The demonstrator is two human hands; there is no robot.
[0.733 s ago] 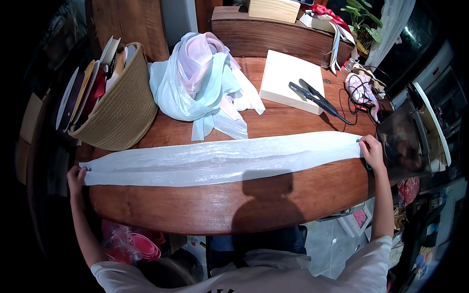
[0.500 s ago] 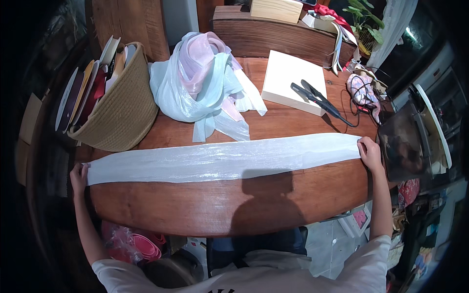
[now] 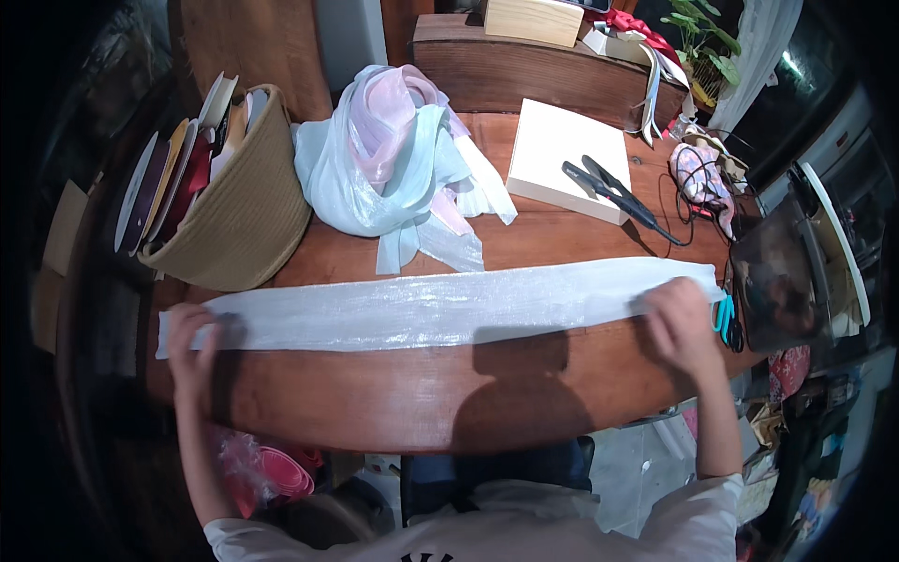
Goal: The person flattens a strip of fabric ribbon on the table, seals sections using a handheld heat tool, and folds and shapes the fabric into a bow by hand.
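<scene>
A long strip of shiny white sheer fabric [image 3: 421, 304] lies stretched flat across the wooden table. Over its left end hovers my left hand [image 3: 194, 345], open, thumb and fingers apart. Near the right end is my right hand [image 3: 681, 323], slightly blurred, its fingers loosely bent and apart with no cloth between them. Just beyond that hand, teal-handled scissors [image 3: 722, 315] lie partly under the fabric's end, beside a black-handled tool [image 3: 735, 335]. Behind the strip sits a loose heap of pale blue, pink and white sheer fabric [image 3: 393, 169].
A woven basket [image 3: 239, 211] of ribbon spools stands at the left. A black hair straightener [image 3: 618, 195] rests on a white box [image 3: 552, 150] at the back right. Its cord runs toward a patterned pouch [image 3: 698, 173]. A dark translucent bin [image 3: 779, 272] borders the right edge.
Both hands have let go of the fabric's ends and moved inward over the strip. The teal scissors at the right end now show. The view has shifted slightly.
</scene>
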